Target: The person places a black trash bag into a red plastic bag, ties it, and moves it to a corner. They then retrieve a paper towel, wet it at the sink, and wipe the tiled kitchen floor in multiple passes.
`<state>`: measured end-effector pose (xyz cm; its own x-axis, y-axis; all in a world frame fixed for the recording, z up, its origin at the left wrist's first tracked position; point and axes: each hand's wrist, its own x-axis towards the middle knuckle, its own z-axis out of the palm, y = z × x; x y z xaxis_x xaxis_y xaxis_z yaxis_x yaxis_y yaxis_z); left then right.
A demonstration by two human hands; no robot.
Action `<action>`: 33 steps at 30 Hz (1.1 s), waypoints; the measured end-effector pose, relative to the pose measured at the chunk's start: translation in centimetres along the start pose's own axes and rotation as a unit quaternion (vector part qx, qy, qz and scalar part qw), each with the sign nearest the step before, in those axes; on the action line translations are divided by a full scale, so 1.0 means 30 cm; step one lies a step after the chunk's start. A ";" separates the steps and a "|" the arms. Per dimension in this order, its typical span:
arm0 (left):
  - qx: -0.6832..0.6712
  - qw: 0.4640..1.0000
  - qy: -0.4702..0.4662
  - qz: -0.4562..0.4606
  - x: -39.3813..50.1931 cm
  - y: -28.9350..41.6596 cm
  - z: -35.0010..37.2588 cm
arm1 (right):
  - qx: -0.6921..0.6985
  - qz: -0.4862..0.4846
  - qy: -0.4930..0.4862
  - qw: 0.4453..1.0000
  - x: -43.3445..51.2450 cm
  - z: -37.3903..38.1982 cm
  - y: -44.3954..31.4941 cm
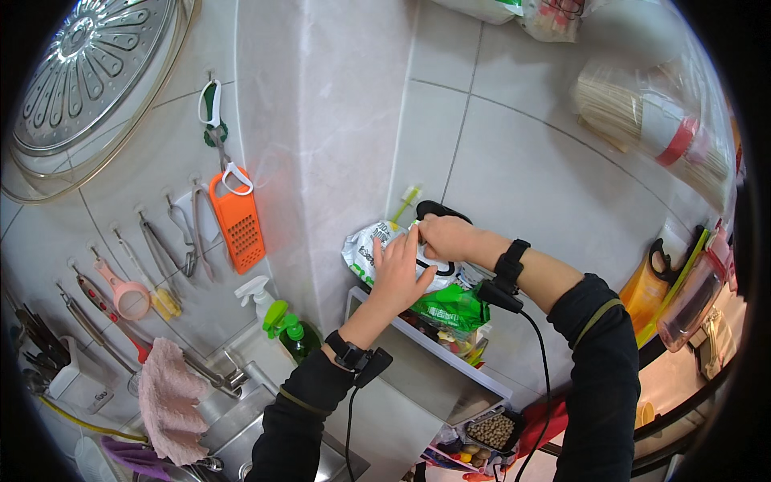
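Note:
A white and green plastic packet (361,246) with printed writing lies near the wall corner, on a white-framed cabinet or shelf unit (446,363). My left hand (399,270) rests on the packet, its fingers spread. Beside it, at the packet's top, my right hand (444,237) has its fingers curled; whether they pinch the packet or something else is hidden. A black object (443,209) shows just behind the right hand, and a green packet (452,307) lies below both hands. Each wrist wears a black strap with a cabled device.
Spray bottles (295,334) stand left of the unit by a metal sink (241,437). A pink cloth (171,397) hangs over the faucet area. An orange grater (237,223), scissors and tongs hang on the left wall. Bagged sticks (608,102) hang at upper right.

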<state>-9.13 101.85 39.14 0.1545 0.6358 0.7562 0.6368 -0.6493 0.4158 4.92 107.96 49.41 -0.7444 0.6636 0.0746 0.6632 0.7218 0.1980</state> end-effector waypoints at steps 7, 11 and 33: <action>-0.001 1.000 -0.011 -0.024 0.008 0.008 -0.004 | -0.043 0.064 0.124 0.989 -0.056 -0.161 0.017; 0.013 1.000 -0.002 0.002 0.003 -0.005 0.004 | -0.043 0.101 0.180 0.977 -0.138 -0.219 -0.024; 0.083 0.981 -0.138 0.107 0.161 0.113 -0.095 | 0.452 0.184 0.324 0.810 -0.418 -0.382 0.058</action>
<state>-8.38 101.52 45.66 0.4813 0.5961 0.6427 0.6785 -0.7176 0.1575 14.52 98.62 60.02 -0.1727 0.8355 0.5216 0.4175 0.5417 -0.7296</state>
